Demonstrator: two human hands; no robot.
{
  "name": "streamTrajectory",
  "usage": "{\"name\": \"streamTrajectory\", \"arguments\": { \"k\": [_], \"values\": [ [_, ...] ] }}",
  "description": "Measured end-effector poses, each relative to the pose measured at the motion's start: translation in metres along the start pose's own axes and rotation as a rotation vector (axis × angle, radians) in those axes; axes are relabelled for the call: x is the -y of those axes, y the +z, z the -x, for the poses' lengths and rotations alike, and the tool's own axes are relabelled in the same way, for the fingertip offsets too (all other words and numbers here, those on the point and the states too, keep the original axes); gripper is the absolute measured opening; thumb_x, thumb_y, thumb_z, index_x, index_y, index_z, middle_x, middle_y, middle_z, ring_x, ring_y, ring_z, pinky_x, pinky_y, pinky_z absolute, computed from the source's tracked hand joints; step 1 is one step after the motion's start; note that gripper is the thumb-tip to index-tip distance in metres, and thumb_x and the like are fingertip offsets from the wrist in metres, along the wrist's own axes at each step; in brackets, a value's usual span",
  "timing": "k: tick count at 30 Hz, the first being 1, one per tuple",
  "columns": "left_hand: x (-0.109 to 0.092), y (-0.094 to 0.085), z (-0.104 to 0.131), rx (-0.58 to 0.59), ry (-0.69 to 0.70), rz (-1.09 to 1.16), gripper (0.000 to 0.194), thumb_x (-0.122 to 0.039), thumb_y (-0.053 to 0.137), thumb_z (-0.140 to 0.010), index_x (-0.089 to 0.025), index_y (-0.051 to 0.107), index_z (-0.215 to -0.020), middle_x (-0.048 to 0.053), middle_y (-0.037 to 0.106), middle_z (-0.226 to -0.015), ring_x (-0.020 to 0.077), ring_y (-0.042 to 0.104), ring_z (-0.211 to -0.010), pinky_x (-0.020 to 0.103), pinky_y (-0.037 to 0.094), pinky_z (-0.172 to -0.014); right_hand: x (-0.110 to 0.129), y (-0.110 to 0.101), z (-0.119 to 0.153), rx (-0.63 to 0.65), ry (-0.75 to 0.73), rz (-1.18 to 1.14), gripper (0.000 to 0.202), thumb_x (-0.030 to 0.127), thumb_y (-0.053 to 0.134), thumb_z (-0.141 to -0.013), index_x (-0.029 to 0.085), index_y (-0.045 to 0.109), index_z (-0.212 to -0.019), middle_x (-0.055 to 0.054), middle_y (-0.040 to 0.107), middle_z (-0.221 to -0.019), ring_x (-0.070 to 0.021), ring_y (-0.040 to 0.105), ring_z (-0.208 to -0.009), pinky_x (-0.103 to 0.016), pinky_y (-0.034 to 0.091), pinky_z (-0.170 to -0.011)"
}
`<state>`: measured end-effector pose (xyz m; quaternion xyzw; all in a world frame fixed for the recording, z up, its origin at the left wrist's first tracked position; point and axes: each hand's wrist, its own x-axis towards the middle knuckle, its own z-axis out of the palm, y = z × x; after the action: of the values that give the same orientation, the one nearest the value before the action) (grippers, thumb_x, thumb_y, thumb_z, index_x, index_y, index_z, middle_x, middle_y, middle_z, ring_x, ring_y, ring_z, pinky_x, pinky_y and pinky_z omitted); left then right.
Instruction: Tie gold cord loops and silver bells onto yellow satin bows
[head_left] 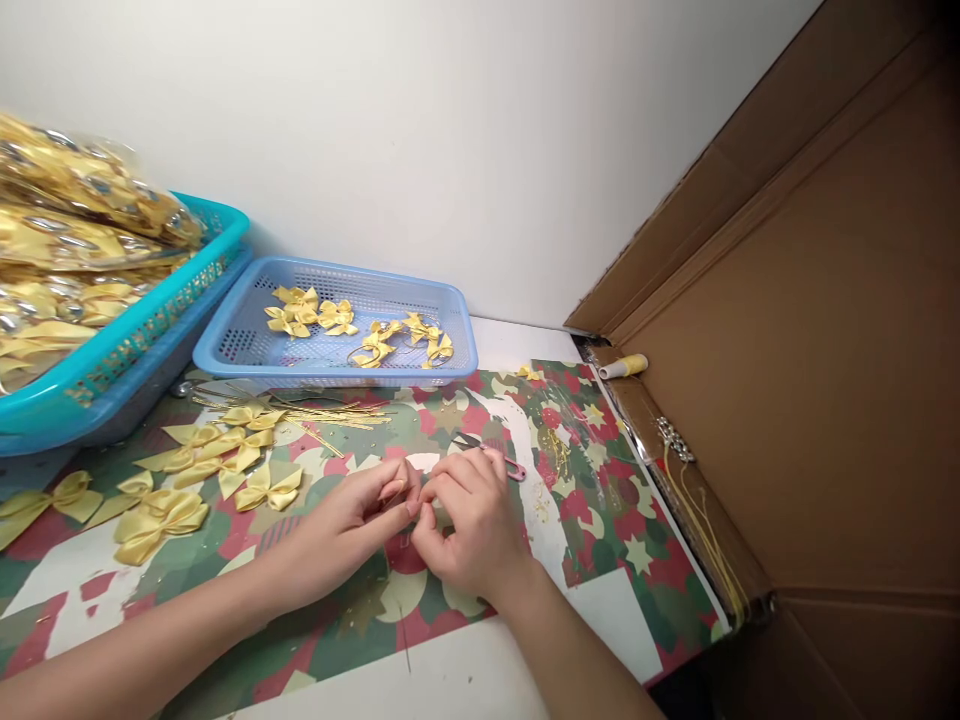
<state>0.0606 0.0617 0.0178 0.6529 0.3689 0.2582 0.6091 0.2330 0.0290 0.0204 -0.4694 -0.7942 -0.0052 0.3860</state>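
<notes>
My left hand (367, 515) is closed, its thumb and fingers pinched together over the middle of the patterned table covering (600, 530). Touching or nearly touching its fingertips, my right hand (469, 515) is closed as well, fingers curled. What lies between the fingertips is too small and hidden to name. Small scissors (514, 468) with pink handles lie just behind my right hand, partly covered by it. Left of my left hand are several yellow ribbon bows (270, 487). Behind them lie thin gold ties (345, 413).
A blue basket (337, 375) at the back holds several bows. Left of it, a teal basket (127, 345) is piled with bagged yellow bows. A thread spool (624, 366) and beaded piece (675, 440) rest along the cardboard wall (810, 380) on the right.
</notes>
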Motion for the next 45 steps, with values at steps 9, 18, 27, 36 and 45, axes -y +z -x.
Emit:
{"name": "streamTrajectory", "arguments": {
  "k": [9,18,27,36,45],
  "values": [
    [0.004,-0.002,0.0,0.002,0.005,0.077,0.039,-0.051,0.052,-0.094,-0.024,0.038,-0.07,-0.004,0.043,-0.075,0.0152,0.037,-0.068,0.027,0.038,-0.061,-0.001,-0.005,-0.003,-0.014,0.046,-0.066,0.004,0.015,0.055,-0.072,0.019,0.054,-0.073,0.0,0.061,-0.078,-0.0165,0.054,-0.077,-0.033,0.033,-0.077],
    [0.007,-0.004,0.002,-0.001,0.01,0.116,0.041,-0.052,0.054,-0.094,-0.024,0.035,-0.071,-0.003,0.044,-0.078,0.0158,0.039,-0.07,0.028,0.039,-0.064,-0.001,-0.008,-0.004,-0.004,0.085,-0.111,0.006,0.017,0.059,-0.071,0.019,0.059,-0.076,0.001,0.063,-0.08,-0.0161,0.054,-0.078,-0.032,0.032,-0.078],
    [0.01,-0.007,0.0,0.042,0.031,0.034,0.039,-0.052,0.046,-0.098,-0.024,0.035,-0.072,-0.006,0.032,-0.073,0.0151,0.029,-0.065,0.026,0.034,-0.059,-0.004,-0.005,-0.004,-0.004,0.054,-0.065,0.008,0.012,0.057,-0.074,0.018,0.057,-0.07,0.002,0.064,-0.076,-0.0141,0.055,-0.076,-0.032,0.032,-0.077],
    [0.009,-0.007,-0.002,0.042,0.064,-0.009,0.038,-0.05,0.043,-0.099,-0.024,0.034,-0.072,-0.005,0.03,-0.073,0.0155,0.028,-0.065,0.027,0.033,-0.059,-0.007,-0.009,-0.006,0.003,0.038,-0.042,0.01,0.012,0.059,-0.077,0.019,0.059,-0.07,0.003,0.066,-0.077,-0.0138,0.055,-0.076,-0.033,0.032,-0.078],
    [0.007,-0.008,-0.001,-0.035,0.099,0.013,0.042,-0.051,0.042,-0.099,-0.025,0.025,-0.071,-0.004,0.034,-0.074,0.0159,0.031,-0.067,0.028,0.035,-0.061,-0.014,-0.023,-0.013,-0.138,0.269,-0.253,0.012,0.018,0.057,-0.083,0.02,0.065,-0.074,-0.003,0.065,-0.078,-0.0179,0.06,-0.078,-0.034,0.043,-0.074]
  ]
}}
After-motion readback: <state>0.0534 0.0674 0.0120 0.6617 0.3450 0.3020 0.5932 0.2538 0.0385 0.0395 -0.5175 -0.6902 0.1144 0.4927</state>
